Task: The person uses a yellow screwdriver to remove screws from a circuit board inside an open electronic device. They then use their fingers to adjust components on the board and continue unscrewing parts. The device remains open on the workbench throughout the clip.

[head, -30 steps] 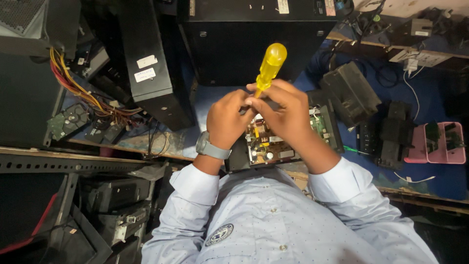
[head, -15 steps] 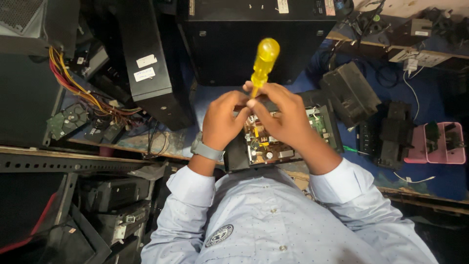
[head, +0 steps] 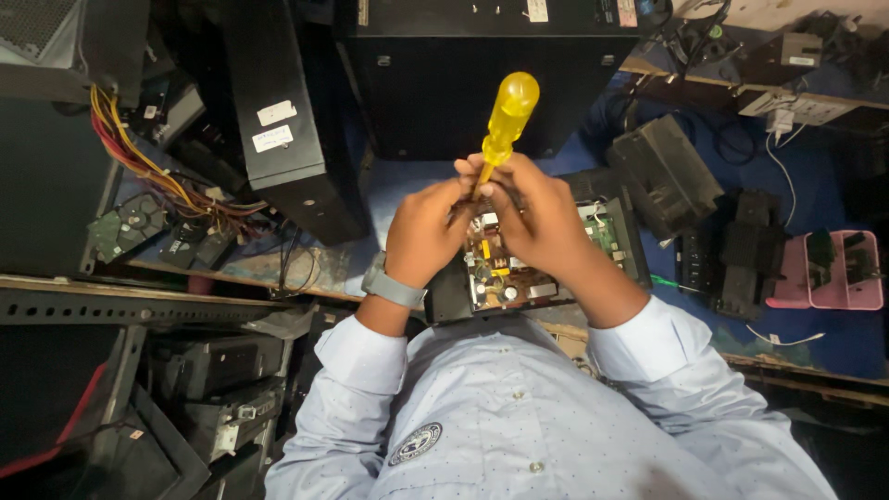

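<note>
A screwdriver with a clear yellow handle (head: 507, 116) stands nearly upright over an open black power supply box (head: 619, 243) whose circuit board (head: 500, 275) shows below my hands. My right hand (head: 537, 215) grips the lower end of the handle. My left hand (head: 428, 227), with a grey watch on its wrist, is curled against the shaft just below the handle. The shaft and its tip are hidden behind my fingers.
Black computer cases (head: 482, 79) stand behind the box, another (head: 287, 120) leans at the left beside a bundle of coloured wires (head: 148, 176) and a hard drive (head: 125, 225). Black parts (head: 667, 176) and a pink tray (head: 829, 273) lie right on blue cloth.
The screwdriver has shifted slightly left and stands a little more upright. Both hands stayed clasped around it over the board.
</note>
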